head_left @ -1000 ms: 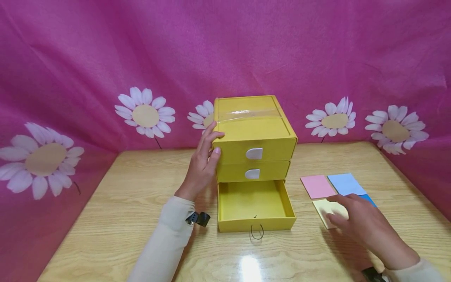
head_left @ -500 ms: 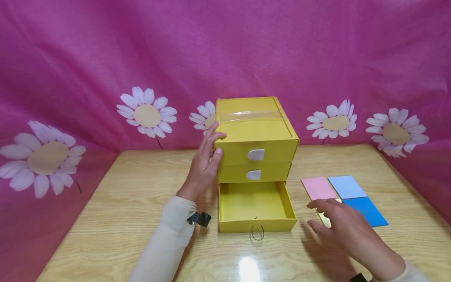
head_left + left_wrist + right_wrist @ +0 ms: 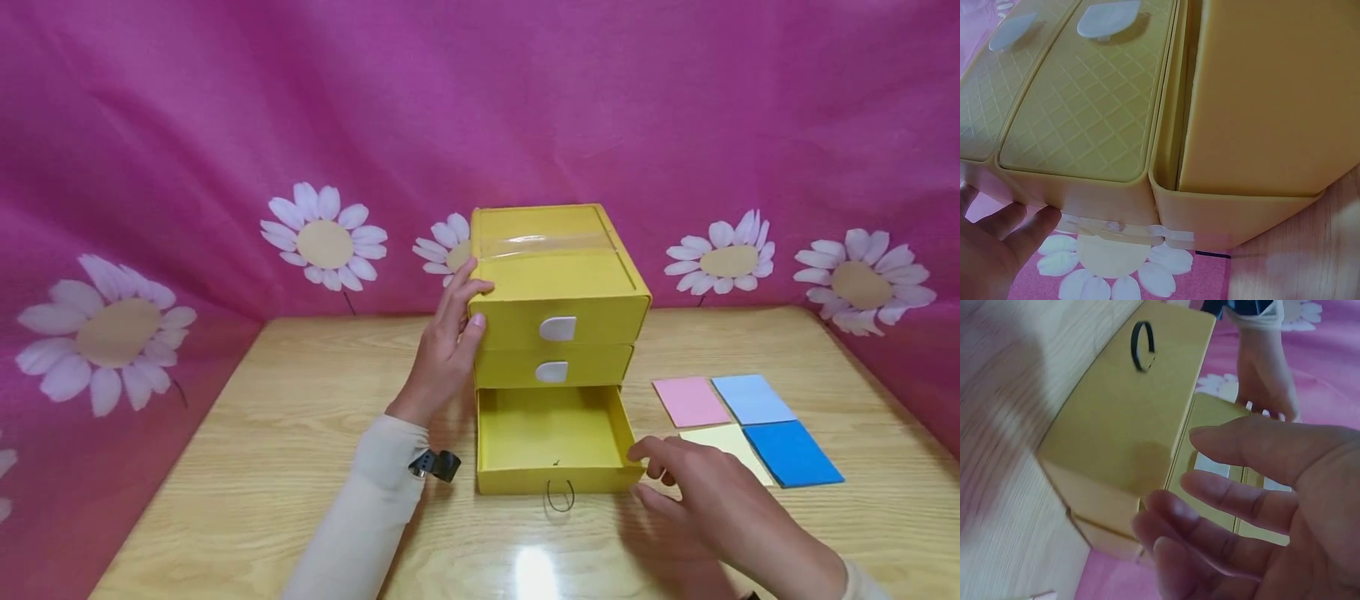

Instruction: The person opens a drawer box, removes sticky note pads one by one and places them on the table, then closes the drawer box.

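A yellow drawer cabinet [image 3: 561, 321] stands mid-table, its bottom drawer [image 3: 558, 482] pulled out and bare inside. The two upper drawers are closed and carry white tabs. My left hand [image 3: 441, 354] rests against the cabinet's upper left side, thumb near the front edge; in the left wrist view its fingers [image 3: 1035, 231] lie along that side. My right hand [image 3: 716, 492] is at the bottom drawer's right front corner, its fingertips overlapping the corner in the head view. Loosely bent fingers [image 3: 1229, 500] with nothing between them show in the right wrist view.
Right of the cabinet lie flat square pads: pink [image 3: 690, 402], light blue [image 3: 753, 399], pale yellow [image 3: 731, 442] and dark blue [image 3: 793, 454]. A thin dark loop [image 3: 559, 497] hangs on the bottom drawer's front. Behind the table is a pink cloth [image 3: 570, 100] with daisies.
My right hand has moved left from over the pale yellow pad to the bottom drawer's front corner, uncovering the dark blue pad. My left hand stays on the cabinet. The head view has shifted slightly.
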Tool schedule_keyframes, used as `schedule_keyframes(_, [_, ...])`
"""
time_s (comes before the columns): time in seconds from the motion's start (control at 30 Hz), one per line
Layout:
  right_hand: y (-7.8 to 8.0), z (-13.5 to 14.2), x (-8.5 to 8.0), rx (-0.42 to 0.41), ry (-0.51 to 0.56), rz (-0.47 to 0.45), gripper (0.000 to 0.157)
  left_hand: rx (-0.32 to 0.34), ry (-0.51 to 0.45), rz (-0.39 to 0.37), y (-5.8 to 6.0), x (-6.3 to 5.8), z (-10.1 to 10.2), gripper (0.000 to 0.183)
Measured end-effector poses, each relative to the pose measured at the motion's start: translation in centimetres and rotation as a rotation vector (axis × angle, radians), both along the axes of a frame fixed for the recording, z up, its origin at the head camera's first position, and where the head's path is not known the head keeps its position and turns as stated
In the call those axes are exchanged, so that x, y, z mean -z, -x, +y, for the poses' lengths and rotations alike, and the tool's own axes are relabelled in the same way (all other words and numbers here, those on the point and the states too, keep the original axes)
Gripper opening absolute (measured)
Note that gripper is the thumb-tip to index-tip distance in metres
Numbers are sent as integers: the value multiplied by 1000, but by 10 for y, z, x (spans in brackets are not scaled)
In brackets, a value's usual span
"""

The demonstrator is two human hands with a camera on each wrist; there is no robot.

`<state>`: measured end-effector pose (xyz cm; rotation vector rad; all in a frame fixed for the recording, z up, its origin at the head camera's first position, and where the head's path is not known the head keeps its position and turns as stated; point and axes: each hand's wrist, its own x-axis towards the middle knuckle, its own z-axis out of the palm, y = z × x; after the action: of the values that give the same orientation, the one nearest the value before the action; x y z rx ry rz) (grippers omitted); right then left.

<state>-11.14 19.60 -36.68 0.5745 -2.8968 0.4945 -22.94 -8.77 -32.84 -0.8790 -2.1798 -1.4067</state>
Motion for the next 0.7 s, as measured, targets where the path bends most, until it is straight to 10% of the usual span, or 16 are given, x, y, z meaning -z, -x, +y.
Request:
schedule_keyframes(0.37, [3, -23, 0, -107, 13, -30, 22, -30, 18, 58, 31, 30, -2, 38])
schedule_keyframes(0.7, [5, -33, 0, -136, 30, -58, 22, -28, 16, 49, 23, 23, -1, 38])
